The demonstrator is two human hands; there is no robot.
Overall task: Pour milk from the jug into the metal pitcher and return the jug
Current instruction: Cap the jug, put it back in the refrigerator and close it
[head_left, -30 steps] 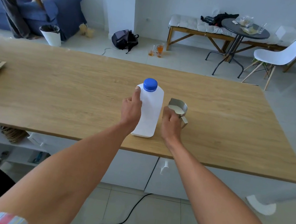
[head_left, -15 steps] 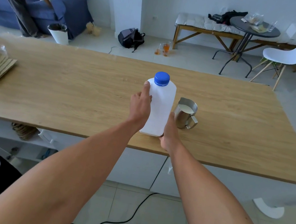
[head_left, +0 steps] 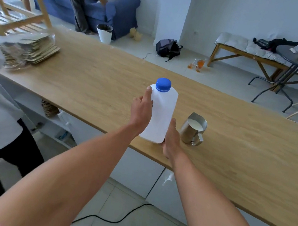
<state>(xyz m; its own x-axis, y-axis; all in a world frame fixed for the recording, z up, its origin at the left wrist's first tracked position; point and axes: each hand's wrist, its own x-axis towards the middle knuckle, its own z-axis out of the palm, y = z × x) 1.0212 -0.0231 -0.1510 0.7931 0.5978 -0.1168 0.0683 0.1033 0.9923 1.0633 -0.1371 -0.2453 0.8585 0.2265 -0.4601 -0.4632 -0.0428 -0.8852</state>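
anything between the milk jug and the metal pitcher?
Head view: only the right hand, cupped under the milk jug, fills part of the gap; above it, bare table shows beside the metal pitcher.

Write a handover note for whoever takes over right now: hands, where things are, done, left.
Left hand: wrapped around the upper side of the milk jug.
Right hand: cupping the jug at its base.
Jug: upright, blue cap on, near the front edge of the wooden counter; whether its base rests on the counter is unclear.
Metal pitcher: on the counter just right of the jug, milk visible inside, handle toward the person.
Done: the pour, judging by the milk in the pitcher and the capped jug.
Left: return the jug and release it.
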